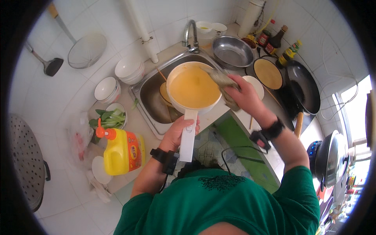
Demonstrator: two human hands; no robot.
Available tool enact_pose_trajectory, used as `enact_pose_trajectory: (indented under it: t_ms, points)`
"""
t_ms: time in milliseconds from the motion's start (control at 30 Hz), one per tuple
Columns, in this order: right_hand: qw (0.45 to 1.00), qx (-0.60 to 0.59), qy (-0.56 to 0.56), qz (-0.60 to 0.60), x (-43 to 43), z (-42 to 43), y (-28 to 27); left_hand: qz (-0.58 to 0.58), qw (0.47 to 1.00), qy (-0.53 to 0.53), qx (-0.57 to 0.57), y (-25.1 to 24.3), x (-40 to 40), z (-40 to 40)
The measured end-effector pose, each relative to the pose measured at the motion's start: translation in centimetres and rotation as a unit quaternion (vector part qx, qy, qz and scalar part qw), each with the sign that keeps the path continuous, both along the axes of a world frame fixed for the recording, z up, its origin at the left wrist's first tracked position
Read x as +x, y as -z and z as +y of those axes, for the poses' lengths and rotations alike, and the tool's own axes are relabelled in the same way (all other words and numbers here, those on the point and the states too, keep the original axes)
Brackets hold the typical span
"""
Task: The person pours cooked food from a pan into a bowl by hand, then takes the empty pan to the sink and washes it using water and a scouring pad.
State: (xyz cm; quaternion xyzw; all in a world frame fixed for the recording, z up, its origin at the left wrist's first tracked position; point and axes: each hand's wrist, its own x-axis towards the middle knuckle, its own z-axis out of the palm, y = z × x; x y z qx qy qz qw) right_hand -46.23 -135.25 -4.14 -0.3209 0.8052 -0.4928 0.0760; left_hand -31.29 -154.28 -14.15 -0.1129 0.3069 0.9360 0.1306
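Observation:
My left hand (pixel 179 129) grips the long white handle of a white saucepan (pixel 194 110), held over the front of a steel sink (pixel 152 116). The pan's inside is orange-yellow; I cannot tell whether that is liquid or the pan's surface. In my right hand (pixel 245 93) is a grey-green cloth (pixel 220 78), bunched up against the pan's right rim. Down in the sink, partly hidden by the pan, lies a round yellowish object (pixel 165 93) with a thin wooden stick near it. A chrome faucet (pixel 192 36) stands behind.
Left of the sink are stacked white bowls (pixel 129 70), cut greens (pixel 114 119) and a yellow pump bottle (pixel 119 157). To the right stand a steel basin (pixel 233 51), a yellowish round pan (pixel 268 73), a black wok (pixel 305 88) and sauce bottles (pixel 276 39). A lidded pot (pixel 333 160) sits far right.

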Motion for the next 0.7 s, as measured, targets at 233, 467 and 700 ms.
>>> enact_pose_trajectory:
  t_ms: [233,467,700]
  points:
    - [0.975,0.173,-0.064,-0.121,-9.2,-12.2,7.6,-0.013,0.999,-0.022,0.021,-0.2,-0.5,-0.3]
    - [0.849,0.107,-0.409,0.318,-9.1,-18.3,8.4,-0.025,0.999,-0.025,0.032,0.3,-1.7,-0.2]
    - [0.833,0.241,-0.442,-0.230,-4.9,-16.0,4.9,-0.061,0.995,-0.083,0.011,-0.2,-2.3,-0.9]
